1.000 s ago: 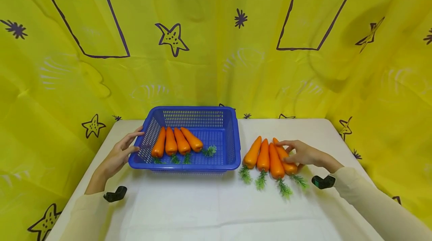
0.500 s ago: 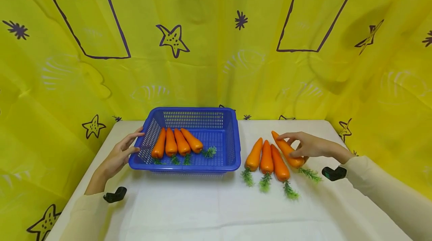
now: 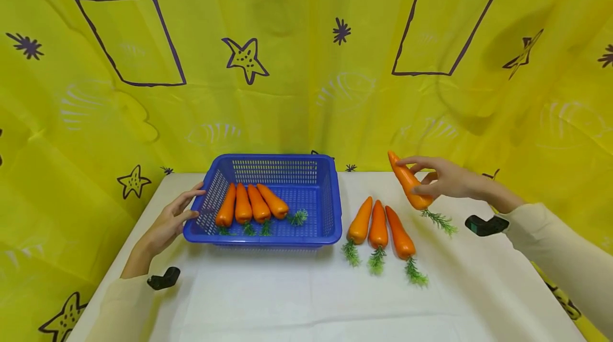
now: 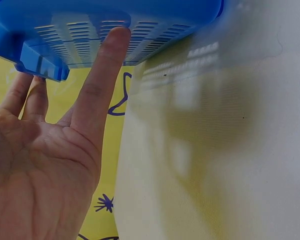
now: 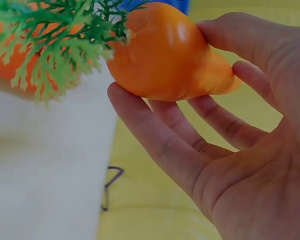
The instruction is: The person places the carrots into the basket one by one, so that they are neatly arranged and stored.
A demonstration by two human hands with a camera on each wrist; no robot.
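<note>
Orange, blue and yellow all over this one.
The lifted carrot (image 3: 409, 185) is bright orange with a feathery green top, and so are the three carrots (image 3: 378, 225) on the white table (image 3: 297, 294). The slotted basket (image 3: 330, 209) is deep blue with four orange carrots (image 3: 251, 202) inside. The backdrop (image 3: 297, 92) is vivid yellow, printed with dark purple stars and outlined rectangles. The sleeves (image 3: 560, 257) are pale cream.

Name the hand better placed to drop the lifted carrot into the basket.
Right. The right hand already holds the carrot above the table; the left hand rests against the basket side.
</note>
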